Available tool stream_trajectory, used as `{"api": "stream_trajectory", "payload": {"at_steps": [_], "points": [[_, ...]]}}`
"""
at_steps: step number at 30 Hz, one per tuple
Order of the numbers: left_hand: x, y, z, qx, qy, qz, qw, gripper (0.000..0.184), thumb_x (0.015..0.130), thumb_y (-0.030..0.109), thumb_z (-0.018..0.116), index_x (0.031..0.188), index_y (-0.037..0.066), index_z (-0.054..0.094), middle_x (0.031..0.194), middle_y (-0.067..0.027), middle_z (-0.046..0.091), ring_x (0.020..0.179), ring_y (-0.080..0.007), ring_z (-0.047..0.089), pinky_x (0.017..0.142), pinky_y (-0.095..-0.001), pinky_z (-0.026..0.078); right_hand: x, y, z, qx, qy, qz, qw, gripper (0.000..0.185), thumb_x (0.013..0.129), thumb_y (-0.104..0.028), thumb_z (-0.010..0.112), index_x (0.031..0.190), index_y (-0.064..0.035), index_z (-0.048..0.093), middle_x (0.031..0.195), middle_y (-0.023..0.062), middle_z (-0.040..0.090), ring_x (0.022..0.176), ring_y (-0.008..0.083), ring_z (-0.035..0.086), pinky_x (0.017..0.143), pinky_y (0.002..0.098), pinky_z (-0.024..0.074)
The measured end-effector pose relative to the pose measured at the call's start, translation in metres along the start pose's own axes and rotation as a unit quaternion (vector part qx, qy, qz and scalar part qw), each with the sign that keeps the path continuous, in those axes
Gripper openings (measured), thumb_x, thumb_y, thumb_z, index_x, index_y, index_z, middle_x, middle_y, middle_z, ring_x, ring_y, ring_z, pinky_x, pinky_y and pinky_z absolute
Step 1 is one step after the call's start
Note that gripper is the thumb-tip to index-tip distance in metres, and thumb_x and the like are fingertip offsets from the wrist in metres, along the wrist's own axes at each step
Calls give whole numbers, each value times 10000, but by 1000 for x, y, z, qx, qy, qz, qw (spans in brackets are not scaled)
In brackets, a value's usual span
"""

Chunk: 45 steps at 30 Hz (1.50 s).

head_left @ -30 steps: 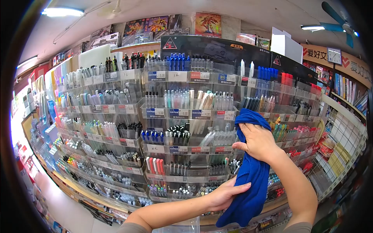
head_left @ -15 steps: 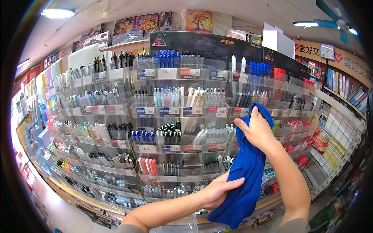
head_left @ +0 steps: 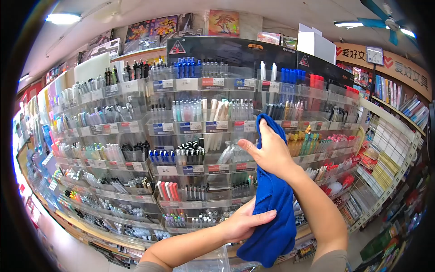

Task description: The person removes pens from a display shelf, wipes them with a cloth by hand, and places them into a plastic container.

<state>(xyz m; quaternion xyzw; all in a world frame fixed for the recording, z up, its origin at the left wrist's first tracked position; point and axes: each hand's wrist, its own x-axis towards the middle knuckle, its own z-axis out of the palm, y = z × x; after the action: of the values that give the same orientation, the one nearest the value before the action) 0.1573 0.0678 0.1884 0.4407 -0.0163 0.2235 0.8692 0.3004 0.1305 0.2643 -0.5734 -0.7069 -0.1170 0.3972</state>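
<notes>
A blue cloth [head_left: 274,204] hangs in folds between my two hands, in front of a clear-plastic pen rack [head_left: 222,170]. My right hand [head_left: 270,149] is at the cloth's upper end, pressing it against the shelf-edge area, with the thumb spread out to the left. Lower down, my left hand [head_left: 247,221] grips the cloth's left edge, its thumb lying over the fabric. The cloth's bottom end dangles below my left hand. Price labels [head_left: 217,126] line the shelf edge left of my right hand.
Tiers of pens stand on both sides, with red pens [head_left: 168,191] at lower centre. A white wire grid [head_left: 389,145] is at the right, near bookshelves [head_left: 398,102]. A clear plastic container [head_left: 204,260] sits at the bottom. A ceiling fan [head_left: 389,22] hangs at upper right.
Both hands and the blue cloth have moved left across the rack. The view has shifted, so the shelves also appear further left. Both hands still hold the cloth.
</notes>
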Motion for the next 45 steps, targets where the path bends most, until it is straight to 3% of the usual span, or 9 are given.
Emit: {"api": "stream_trajectory", "payload": {"at_steps": [3, 8, 11, 19, 30, 32, 38, 43, 45], "points": [[-11, 1, -3, 44, -9, 16, 999, 675, 835, 131, 570, 1356, 43, 150, 1317, -101, 336, 1201, -205, 361, 1003, -372, 294, -4, -9, 9, 31, 12, -105, 994, 764, 791, -475, 547, 1175, 159, 360, 1142, 323, 455, 1080, 415, 450, 939, 407, 344], [-22, 5, -15, 36, 29, 28, 999, 659, 824, 131, 583, 1347, 35, 194, 1314, -106, 353, 1202, -203, 367, 1011, -376, 285, 2, -10, 17, -82, 70, -119, 987, 671, 777, -397, 588, 1145, 130, 396, 1086, 286, 500, 983, 406, 491, 870, 412, 382], [-25, 6, -22, 9, 55, 22, 998, 641, 827, 130, 579, 1341, 23, 211, 1313, -110, 357, 1202, -201, 367, 1012, -372, 286, 5, -12, 21, -99, 37, -67, 992, 658, 773, -353, 597, 1166, 132, 385, 1122, 281, 482, 1025, 399, 467, 897, 407, 364], [-34, -3, -33, 46, 33, 59, 997, 624, 834, 141, 581, 1331, 27, 222, 1265, -72, 396, 1150, -155, 402, 982, -324, 317, 0, -40, 45, -201, 54, -147, 967, 608, 758, -371, 599, 1108, 99, 439, 952, 217, 566, 831, 344, 552, 739, 380, 419], [-75, 12, -43, 16, 110, 100, 989, 623, 814, 105, 593, 1323, 14, 246, 1284, -93, 393, 1173, -182, 398, 999, -351, 298, 18, -92, 72, -177, 58, -162, 969, 605, 742, -375, 613, 1100, 83, 449, 961, 196, 565, 851, 311, 553, 734, 369, 425], [-82, 12, -46, 28, 109, 118, 987, 621, 815, 103, 591, 1323, 11, 245, 1282, -98, 395, 1173, -187, 399, 1001, -355, 296, 20, -99, 80, -145, 70, -201, 966, 588, 742, -365, 613, 1104, 72, 457, 949, 186, 570, 858, 302, 556, 730, 367, 427], [-107, 11, -51, 60, 127, 157, 978, 621, 809, 82, 596, 1318, 6, 249, 1283, -97, 389, 1177, -190, 391, 995, -368, 303, 23, -129, 95, 9, -63, -281, 958, 442, 810, -273, 544, 1092, 63, 488, 983, 203, 576, 908, 314, 555, 781, 368, 431], [-132, 13, -52, 155, 127, 155, 967, 634, 806, 121, 612, 1315, 6, 253, 1264, -90, 400, 1169, -175, 383, 991, -353, 294, 22, -124, 72, 237, 2, -352, 906, 384, 758, 53, 426, 1141, 78, 447, 1028, 239, 543, 949, 369, 521, 834, 381, 414], [-139, 16, -42, 199, 97, 133, 966, 639, 809, 148, 617, 1313, 3, 252, 1253, -89, 409, 1163, -167, 382, 990, -340, 288, 8, -113, 55, 232, 76, -364, 899, 407, 714, 104, 440, 1118, 72, 471, 958, 229, 569, 877, 357, 559, 778, 356, 444]]}}
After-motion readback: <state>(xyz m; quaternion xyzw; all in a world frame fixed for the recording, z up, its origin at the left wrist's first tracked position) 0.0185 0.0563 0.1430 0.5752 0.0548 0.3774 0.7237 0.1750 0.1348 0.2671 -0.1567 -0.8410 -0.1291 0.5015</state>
